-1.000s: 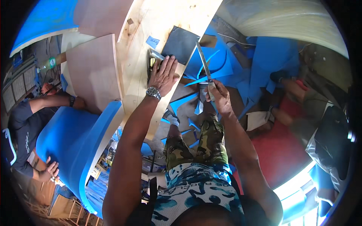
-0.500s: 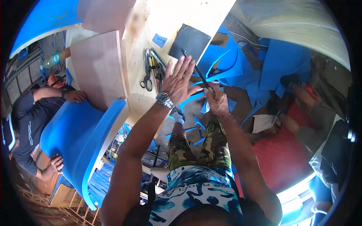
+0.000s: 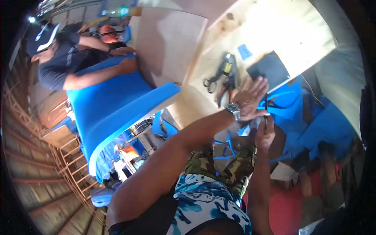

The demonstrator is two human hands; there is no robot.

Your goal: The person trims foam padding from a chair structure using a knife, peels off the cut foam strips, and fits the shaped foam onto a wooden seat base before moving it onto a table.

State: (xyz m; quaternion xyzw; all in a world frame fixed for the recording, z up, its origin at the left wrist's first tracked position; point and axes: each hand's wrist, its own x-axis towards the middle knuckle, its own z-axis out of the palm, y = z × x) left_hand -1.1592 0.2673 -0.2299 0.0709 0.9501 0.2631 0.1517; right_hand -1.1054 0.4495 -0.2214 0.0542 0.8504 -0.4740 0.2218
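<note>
My left hand [image 3: 251, 98], wearing a metal watch [image 3: 233, 111], is open. Its fingers are stretched out flat at the near edge of a black square sheet [image 3: 270, 70] on the pale wooden bench. Closed, my right hand [image 3: 265, 133] grips a long, thin, dark knife [image 3: 266, 102] from below. The knife runs up beside my left fingers toward the sheet; its tip is blurred and partly hidden. Left of my hands lie black-handled scissors [image 3: 211, 84] and several hand tools [image 3: 227, 88], some with yellow or red grips.
A blue scrap [image 3: 244, 52] lies beyond the tools. At left, a co-worker [image 3: 58, 58] rests both hands on a big blue foam-covered curved piece [image 3: 113, 105] against a wooden panel [image 3: 168, 43]. Blue foam offcuts [image 3: 325, 129] and a red surface [image 3: 288, 207] are at lower right.
The view has swung left, so the bench and my hands appear farther right. The co-worker's lower hand has moved up the blue piece. My right hand still grips the knife.
</note>
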